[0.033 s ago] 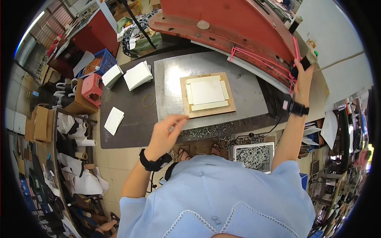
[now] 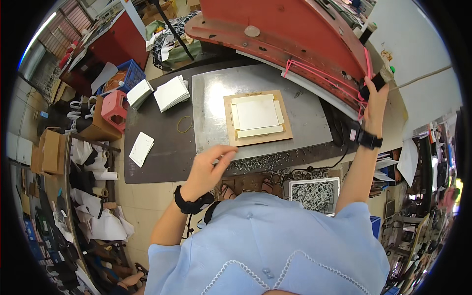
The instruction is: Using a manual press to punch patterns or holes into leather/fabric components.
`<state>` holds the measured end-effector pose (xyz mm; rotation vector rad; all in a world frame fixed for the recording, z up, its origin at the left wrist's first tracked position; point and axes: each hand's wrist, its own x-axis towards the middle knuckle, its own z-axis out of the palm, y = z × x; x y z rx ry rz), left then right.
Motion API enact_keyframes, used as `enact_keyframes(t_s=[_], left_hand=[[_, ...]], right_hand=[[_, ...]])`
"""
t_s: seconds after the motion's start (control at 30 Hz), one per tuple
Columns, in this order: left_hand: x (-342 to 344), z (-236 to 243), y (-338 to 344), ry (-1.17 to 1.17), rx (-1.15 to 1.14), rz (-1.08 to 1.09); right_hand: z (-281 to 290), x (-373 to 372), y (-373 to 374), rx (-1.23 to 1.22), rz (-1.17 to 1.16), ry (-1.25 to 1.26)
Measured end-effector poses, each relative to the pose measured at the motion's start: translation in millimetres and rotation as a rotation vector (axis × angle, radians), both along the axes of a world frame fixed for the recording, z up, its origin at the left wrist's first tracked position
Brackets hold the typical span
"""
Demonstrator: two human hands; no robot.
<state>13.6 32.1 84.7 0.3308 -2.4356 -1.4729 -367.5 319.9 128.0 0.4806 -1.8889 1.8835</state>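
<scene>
My left hand [image 2: 211, 167] hovers near the front edge of a wooden board [image 2: 287, 135], its fingers loosely curved and apart, holding nothing. The board lies on a metal plate [image 2: 209, 83] and carries a white sheet [image 2: 256, 113] framed by cream strips [image 2: 259, 132]. At the upper right, my right hand [image 2: 376, 98] grips a black handle [image 2: 371, 84] on a large red machine part [image 2: 275, 29], which has pink cords [image 2: 314, 71] strung along it.
Stacks of white cards [image 2: 169, 96] and a loose card [image 2: 141, 147] lie on the dark table [image 2: 162, 167], with a rubber band [image 2: 178, 124]. A pink stool [image 2: 114, 110] and cartons [image 2: 51, 152] stand left. A bin of metal scraps [image 2: 312, 191] is under the table.
My left hand has moved very slightly right and down. My right hand is slightly lower, still on the black handle. The board appears shifted a few pixels right with the whole view.
</scene>
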Motion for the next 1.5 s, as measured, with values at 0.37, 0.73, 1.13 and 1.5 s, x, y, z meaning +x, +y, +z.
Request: enact_keyframes(t_s=[0.37,0.73,1.13,1.5], left_hand=[[-12.6,39.8,24.6,0.071,-0.01,-0.214],[-40.0,98.7,33.0,0.45,-0.059,-0.305],[8.8,96.6,12.2,0.563,0.51,0.263],[21.2,66.9,-8.2,0.563,0.591,0.277]], right_hand=[[12.5,158.9,15.2,0.147,0.491,-0.181],[46.6,10.2,31.5,-0.183,0.095,-0.054],[50.9,112.3,-29.4,-0.267,0.489,-0.166],[31.5,130.4,-31.8,-0.281,0.639,-0.273]])
